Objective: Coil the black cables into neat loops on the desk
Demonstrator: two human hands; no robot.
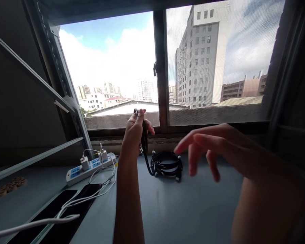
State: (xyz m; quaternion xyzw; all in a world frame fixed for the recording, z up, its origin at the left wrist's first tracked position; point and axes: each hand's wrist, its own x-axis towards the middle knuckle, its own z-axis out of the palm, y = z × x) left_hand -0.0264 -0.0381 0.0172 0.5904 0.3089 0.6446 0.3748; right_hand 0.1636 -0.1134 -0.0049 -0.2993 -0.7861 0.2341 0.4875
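Note:
My left hand [137,127] is raised in front of the window, its thumb pressed over a black cable [145,145]. The cable hangs down from the grip toward the table. Below it lies a coiled bundle of black cables [167,166] with several light-tipped plugs around the ring. Whether the hanging cable joins this bundle I cannot tell. To the right, my right hand [213,145] hovers above the table, slightly blurred, its fingers apart and bent downward with nothing between them.
A white power strip [91,167] with two plugged-in chargers stands at the left. White charging cords [73,201] run from it across two dark phone-like slabs [66,217]. A metal shelf frame [66,67] rises at the left, and the window [162,84] spans the back.

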